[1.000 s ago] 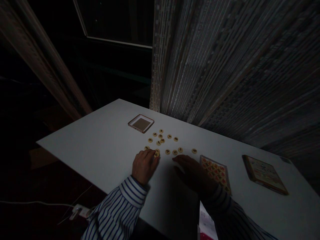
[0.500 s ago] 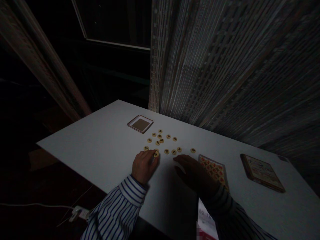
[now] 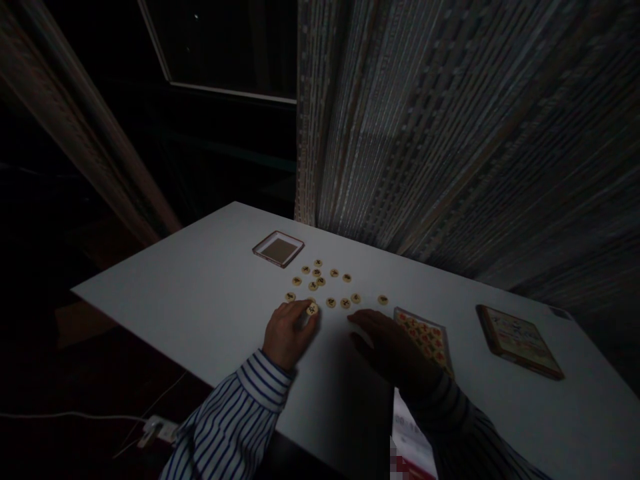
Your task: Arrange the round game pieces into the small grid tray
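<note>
Between the thumb and fingers of my left hand (image 3: 289,333) is a round xiangqi piece (image 3: 312,309) with a dark character, its face turned toward me. Several similar loose pieces lie scattered on the white table just beyond, among them one piece (image 3: 331,303) right of my left hand. My right hand (image 3: 385,340) hovers low over the table with thumb and fingers apart, nothing seen between them. Partly behind that hand and forearm is a tray of red-marked xiangqi pieces (image 3: 425,337), set in rows.
An open shallow box (image 3: 278,250) lies at the back left of the table (image 3: 175,287). On the right is a flat box with a picture lid (image 3: 520,340). Curtains (image 3: 380,133) hang behind the far edge. A power strip (image 3: 159,428) with cables is at lower left.
My view has shifted slightly. The piece in my left hand now faces me a little more fully. Both hands stay nearly where they were.
</note>
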{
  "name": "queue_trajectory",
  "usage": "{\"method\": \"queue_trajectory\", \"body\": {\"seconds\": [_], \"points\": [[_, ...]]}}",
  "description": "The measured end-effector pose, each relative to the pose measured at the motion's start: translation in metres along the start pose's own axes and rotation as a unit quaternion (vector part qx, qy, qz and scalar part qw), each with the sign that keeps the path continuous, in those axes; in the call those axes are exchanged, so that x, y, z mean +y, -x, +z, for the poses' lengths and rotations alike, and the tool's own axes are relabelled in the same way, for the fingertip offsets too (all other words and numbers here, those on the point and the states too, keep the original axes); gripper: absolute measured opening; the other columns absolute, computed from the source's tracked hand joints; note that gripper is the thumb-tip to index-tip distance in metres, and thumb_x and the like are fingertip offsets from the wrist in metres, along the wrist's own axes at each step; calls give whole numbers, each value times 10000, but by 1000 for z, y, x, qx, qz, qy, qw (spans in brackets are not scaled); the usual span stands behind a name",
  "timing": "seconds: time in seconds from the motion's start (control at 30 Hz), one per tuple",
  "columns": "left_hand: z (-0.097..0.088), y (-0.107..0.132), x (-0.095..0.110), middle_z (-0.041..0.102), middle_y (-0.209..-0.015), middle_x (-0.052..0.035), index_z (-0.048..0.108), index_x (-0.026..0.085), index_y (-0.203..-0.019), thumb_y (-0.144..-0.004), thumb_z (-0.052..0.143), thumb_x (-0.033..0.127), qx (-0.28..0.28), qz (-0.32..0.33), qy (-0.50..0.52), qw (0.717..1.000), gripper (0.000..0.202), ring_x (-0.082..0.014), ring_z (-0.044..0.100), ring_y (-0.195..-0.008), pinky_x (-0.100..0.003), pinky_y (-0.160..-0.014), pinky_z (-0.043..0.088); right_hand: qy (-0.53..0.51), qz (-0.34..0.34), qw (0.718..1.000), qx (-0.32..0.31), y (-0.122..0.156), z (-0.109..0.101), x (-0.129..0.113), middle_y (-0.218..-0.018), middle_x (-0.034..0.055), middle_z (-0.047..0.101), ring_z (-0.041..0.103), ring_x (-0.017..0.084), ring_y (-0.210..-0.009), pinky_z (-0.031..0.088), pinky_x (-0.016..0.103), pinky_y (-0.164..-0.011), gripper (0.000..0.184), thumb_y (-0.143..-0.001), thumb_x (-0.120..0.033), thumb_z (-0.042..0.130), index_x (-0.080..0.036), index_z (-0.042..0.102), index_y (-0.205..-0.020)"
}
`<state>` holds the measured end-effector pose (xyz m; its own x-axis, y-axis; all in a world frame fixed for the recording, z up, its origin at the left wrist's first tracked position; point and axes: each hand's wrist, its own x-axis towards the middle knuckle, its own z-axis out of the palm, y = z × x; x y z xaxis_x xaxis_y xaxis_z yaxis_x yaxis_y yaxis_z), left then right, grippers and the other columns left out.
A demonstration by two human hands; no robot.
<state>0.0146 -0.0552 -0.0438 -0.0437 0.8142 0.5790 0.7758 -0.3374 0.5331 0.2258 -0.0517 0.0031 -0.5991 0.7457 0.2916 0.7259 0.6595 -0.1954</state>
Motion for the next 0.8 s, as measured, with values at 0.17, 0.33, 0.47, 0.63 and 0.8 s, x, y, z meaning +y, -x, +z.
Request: {"method": "queue_trajectory", "body": {"seconds": [0.17,0.33,0.47,0.63,0.8], "points": [[0,-1,5,696,-918,-80,646,169,-971,-795,549,267,-3,-5,24,1000,223,-184,622,-818,-346,-756,514,-4,-3,1000,5,2,-1,1,-1050,111,639,609,215,-937,523,397,-770,265,-827,-221,498,-178,573,-1077],[0,-2,9,695,-910,-80,645,168,-971,-788,560,267,3,-2,32,999,225,-181,621,-812,-349,-766,517,-10,3,1000,10,5,-3,1,-1060,108,638,609,216,-947,523,403,-782,275,-823,-218,508,-181,566,-1089],[0,-3,12,696,-899,-87,645,152,-960,-782,562,261,3,5,34,999,225,-183,621,-811,-358,-781,516,-8,-4,1000,17,7,-6,0,-1061,118,640,611,224,-942,530,401,-771,279,-817,-211,510,-166,566,-1087],[1,-3,14,693,-912,-85,643,160,-964,-771,573,254,-1,5,42,999,226,-184,623,-820,-369,-794,512,-7,-6,1000,23,10,-8,0,-1060,120,640,610,224,-953,530,398,-783,281,-823,-224,508,-164,569,-1091],[3,-3,19,690,-897,-88,645,154,-963,-777,573,263,-8,6,47,999,227,-185,620,-813,-358,-766,517,4,10,1000,27,16,-5,4,-1071,117,638,606,228,-970,523,411,-807,285,-831,-236,499,-166,569,-1098]]}}
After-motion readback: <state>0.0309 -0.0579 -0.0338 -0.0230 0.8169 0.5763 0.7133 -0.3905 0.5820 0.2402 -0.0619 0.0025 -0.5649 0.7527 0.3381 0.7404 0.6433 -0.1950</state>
